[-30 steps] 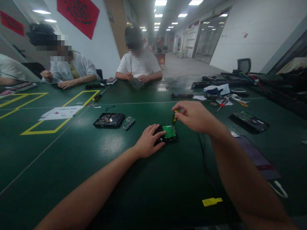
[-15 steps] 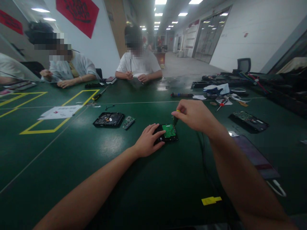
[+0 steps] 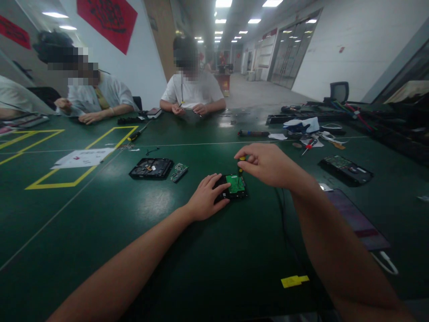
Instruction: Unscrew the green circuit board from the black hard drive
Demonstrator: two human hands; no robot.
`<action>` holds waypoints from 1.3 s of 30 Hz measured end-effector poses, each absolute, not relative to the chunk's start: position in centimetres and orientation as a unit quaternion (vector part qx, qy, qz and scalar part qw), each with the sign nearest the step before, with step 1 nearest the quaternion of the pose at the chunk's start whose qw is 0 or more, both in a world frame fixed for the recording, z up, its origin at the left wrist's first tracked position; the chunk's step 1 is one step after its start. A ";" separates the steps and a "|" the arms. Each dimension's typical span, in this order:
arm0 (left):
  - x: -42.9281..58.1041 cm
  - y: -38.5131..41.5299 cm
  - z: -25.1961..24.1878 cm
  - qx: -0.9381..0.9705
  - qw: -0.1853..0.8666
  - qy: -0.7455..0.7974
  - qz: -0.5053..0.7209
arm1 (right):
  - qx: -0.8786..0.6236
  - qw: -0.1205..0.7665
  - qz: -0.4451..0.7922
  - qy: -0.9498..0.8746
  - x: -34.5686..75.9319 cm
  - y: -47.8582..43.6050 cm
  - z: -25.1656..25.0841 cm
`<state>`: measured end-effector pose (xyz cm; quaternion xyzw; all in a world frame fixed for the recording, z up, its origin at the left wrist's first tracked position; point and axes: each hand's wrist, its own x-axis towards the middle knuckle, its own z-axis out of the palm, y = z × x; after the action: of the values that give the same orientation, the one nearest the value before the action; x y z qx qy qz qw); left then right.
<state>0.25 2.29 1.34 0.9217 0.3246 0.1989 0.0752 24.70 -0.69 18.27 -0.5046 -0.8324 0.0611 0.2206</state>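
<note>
The hard drive [image 3: 232, 193] lies on the worktop [image 3: 201, 259] partly under the left hand [image 3: 208, 197], whose fingers are spread, and just below the right hand [image 3: 263, 164], which pinches a nearly upright screwdriver [image 3: 240, 170] over the green board [image 3: 233, 182]. The drive looks stiff and rather heavy, the board fragile, so its dark side edges seem the safer hold. The right wrist is raised, the left rests low.

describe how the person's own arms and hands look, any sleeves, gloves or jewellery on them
The left hand and right hand are both ungloved. The left forearm and right forearm are bare as far as the view reaches, with no sleeve showing. No watch, bracelet or ring can be made out, nor any marking; finer details are too small to tell.
</note>
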 end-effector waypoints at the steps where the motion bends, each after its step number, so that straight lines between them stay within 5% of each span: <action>1: 0.3 2.3 1.4 0.921 0.076 0.325 0.199 | -0.508 0.223 0.051 -0.830 24.7 -0.6 18.3; 39: 0.3 2.5 1.0 0.922 0.066 0.322 0.204 | -0.509 0.252 0.074 -0.820 24.4 -0.7 18.3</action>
<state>0.31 2.51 0.99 0.9220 0.3221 0.2045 0.0665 24.41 -0.75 18.26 -0.5091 -0.8198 0.0743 0.2515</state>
